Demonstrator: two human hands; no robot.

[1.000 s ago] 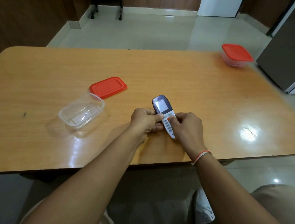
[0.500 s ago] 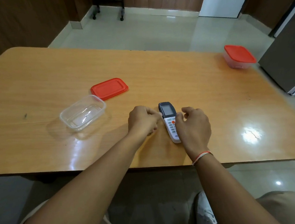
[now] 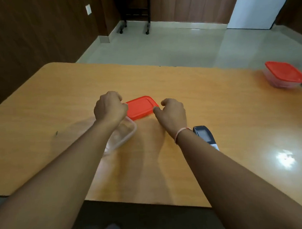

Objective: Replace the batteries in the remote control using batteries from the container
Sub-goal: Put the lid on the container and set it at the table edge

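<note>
1. Red and flat, the loose lid [image 3: 141, 107] lay on the wooden table [image 3: 219, 108], between the two hands.
2. The left hand [image 3: 109, 107] was curled, its fingers bent in at the lid's left edge; whether they actually gripped the lid could not be told.
3. The right hand [image 3: 172, 114] was also loosely curled, thumb and fingertips at the lid's right corner, touching or just beside it.
4. Both forearms reached forward from the near edge, knuckles up.
5. The clear open container [image 3: 123, 137] sat just near of the lid, partly under the left forearm and blurred.
6. The remote control [image 3: 205, 137] lay face up on the table, right of the right wrist, held by neither hand.
7. A second, lidded container [image 3: 285, 74] stood at the far right edge.
</note>
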